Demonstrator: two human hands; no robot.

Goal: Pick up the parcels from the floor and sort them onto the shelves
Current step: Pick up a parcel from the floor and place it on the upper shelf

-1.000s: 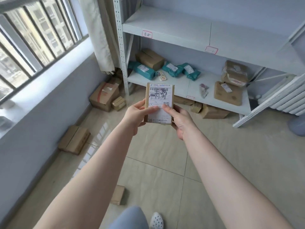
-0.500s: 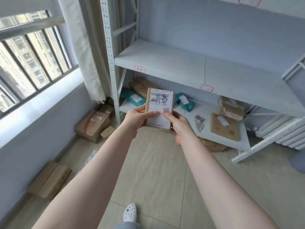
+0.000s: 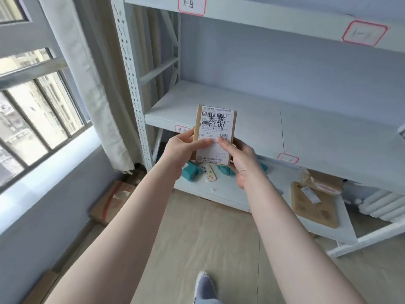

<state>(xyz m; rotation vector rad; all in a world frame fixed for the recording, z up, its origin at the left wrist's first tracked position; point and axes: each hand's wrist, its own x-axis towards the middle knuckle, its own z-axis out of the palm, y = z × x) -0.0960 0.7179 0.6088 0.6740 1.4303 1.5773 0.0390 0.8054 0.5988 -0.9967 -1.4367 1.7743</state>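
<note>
I hold a small brown cardboard parcel (image 3: 215, 126) upright in front of me, its white shipping label with a barcode and handwritten characters facing me. My left hand (image 3: 185, 148) grips its left edge and my right hand (image 3: 240, 159) grips its lower right corner. Behind the parcel is the middle shelf (image 3: 306, 130) of a white metal rack, bare, with small red-framed labels on its front edge. The bottom shelf (image 3: 230, 194) holds teal bags (image 3: 190, 173), a flat brown envelope (image 3: 313, 205) and a taped box (image 3: 322, 183).
The top shelf edge (image 3: 274, 23) carries two red-framed labels. A perforated rack post (image 3: 131, 84) and a curtain (image 3: 87, 84) stand at left beside a barred window. Cardboard boxes (image 3: 111, 200) lie on the floor by the left wall. A radiator (image 3: 383, 207) is at right.
The view has risen and moved closer to the rack. The parcel, held in both hands, now sits level with the middle shelf instead of the bottom one.
</note>
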